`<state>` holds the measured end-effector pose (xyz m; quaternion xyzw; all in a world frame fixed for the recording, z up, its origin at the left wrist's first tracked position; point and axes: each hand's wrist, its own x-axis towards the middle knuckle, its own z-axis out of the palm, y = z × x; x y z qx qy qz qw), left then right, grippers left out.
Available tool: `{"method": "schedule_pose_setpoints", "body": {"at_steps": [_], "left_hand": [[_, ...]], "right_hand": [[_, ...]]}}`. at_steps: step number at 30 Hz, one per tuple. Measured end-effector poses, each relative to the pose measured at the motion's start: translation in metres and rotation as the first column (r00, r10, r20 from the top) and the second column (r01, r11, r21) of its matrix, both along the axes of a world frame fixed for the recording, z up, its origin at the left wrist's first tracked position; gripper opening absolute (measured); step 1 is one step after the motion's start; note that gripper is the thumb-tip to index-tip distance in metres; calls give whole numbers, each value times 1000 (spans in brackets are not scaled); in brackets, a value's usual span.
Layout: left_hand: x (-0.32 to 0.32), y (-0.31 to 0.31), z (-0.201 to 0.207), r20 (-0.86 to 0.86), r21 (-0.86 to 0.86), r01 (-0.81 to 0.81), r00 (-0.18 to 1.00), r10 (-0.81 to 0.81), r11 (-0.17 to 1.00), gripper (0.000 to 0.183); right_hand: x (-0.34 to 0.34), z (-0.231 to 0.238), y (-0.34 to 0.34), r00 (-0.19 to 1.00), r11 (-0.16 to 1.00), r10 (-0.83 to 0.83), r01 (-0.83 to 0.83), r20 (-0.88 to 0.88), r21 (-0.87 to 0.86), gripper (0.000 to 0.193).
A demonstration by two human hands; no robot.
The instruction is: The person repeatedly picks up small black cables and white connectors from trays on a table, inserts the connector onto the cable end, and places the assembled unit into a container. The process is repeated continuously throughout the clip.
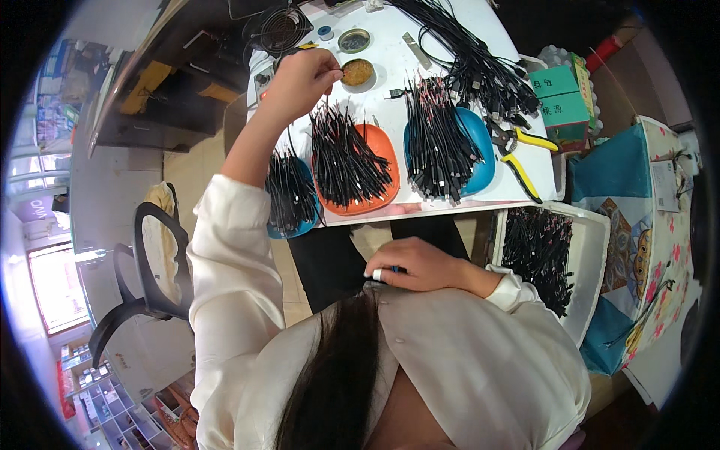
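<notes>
My left hand reaches over the white table with its fingers pinched. A thin black cable shows at its fingertips, its end at the rim of a small round tin of amber, resin-like stuff. Below that hand, bundles of short black cables lie on an orange tray and a small blue tray. My right hand rests curled near my lap, with a white band round one finger. A bit of blue shows between its fingers; what it belongs to is hidden.
On a larger blue tray lie more cables with reddish tips. Yellow-handled pliers lie to its right. A long cable bundle, an open tin and a small fan stand farther back. A white bin holds more cables.
</notes>
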<state>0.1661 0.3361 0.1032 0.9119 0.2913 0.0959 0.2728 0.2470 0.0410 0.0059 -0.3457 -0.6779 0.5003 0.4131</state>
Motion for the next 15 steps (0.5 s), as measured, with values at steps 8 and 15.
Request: {"method": "schedule_pose_setpoints", "body": {"at_steps": [8,15], "left_hand": [[14,49,-52,-232,389,153,971,-64,908,12],[24,56,-61,-345,483,243,936,-72,841,12]], "right_hand": [[-11,-54,2,995,997,-51,46,91,61,16],[-12,-54,3,992,991,-116,113,43,69,13]]}}
